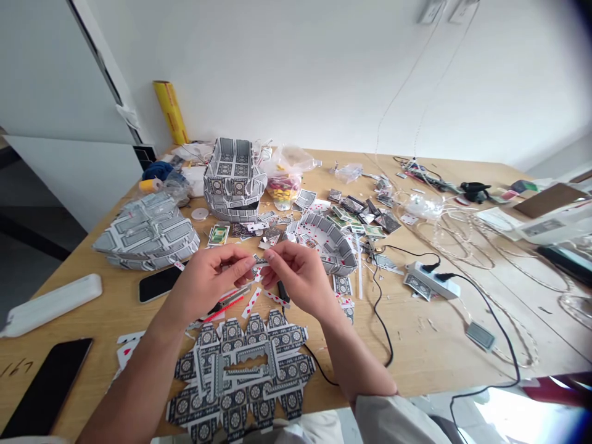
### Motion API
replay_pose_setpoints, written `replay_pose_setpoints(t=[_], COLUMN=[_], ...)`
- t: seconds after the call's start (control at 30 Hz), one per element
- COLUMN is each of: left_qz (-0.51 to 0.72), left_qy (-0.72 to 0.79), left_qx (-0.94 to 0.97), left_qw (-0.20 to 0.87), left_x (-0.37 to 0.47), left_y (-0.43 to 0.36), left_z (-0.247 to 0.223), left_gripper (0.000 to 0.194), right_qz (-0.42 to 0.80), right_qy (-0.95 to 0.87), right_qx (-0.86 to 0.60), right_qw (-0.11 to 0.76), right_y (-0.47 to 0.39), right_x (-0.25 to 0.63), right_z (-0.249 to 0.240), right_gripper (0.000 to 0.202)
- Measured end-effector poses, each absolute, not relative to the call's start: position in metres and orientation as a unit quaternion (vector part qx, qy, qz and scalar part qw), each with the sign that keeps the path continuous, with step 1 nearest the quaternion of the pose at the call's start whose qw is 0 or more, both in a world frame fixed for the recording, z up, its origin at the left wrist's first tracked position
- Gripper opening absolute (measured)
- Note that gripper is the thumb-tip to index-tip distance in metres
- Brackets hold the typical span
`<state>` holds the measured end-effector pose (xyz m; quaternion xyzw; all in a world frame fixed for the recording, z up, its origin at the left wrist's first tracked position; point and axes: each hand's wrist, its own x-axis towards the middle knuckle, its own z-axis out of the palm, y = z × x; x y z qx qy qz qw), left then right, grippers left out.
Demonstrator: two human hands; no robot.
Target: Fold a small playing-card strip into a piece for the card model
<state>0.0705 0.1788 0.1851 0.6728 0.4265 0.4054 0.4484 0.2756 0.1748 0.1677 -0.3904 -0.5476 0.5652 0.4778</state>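
Head view: the left hand [213, 274] and right hand [298, 274], fingers nearly closed, pinch a small card piece [261, 262] between them. A light, even grip near its ends should prevent creasing. Patterned cards [238, 404] lie on the desk [420, 370], nearer the wearer than the fingers.

Small, narrow, pale-greyish card piece [261, 263] pinched at both ends, held roughly crosswise, slightly left of scene's middle; surface mostly hidden.
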Motion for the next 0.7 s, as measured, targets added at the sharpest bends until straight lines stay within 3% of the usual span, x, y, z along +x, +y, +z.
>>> replay_pose_setpoints(t=[0.3, 0.7], left_qz=[0.410, 0.381], left_qy=[0.429, 0.456], left_qx=[0.661, 0.681], left_qw=[0.460, 0.429], left_x=[0.0719, 0.0707], left_y=[0.1780, 0.1782], left_z=[0.1796, 0.1768], left_gripper=[0.022, 0.033], right_qz=[0.561, 0.546], right_qy=[-0.552, -0.565], right_qx=[-0.385, -0.406], right_qw=[0.483, 0.468], right_y=[0.1769, 0.1786], right_x=[0.2733, 0.2770], right_z=[0.1604, 0.1659], right_gripper=[0.034, 0.040])
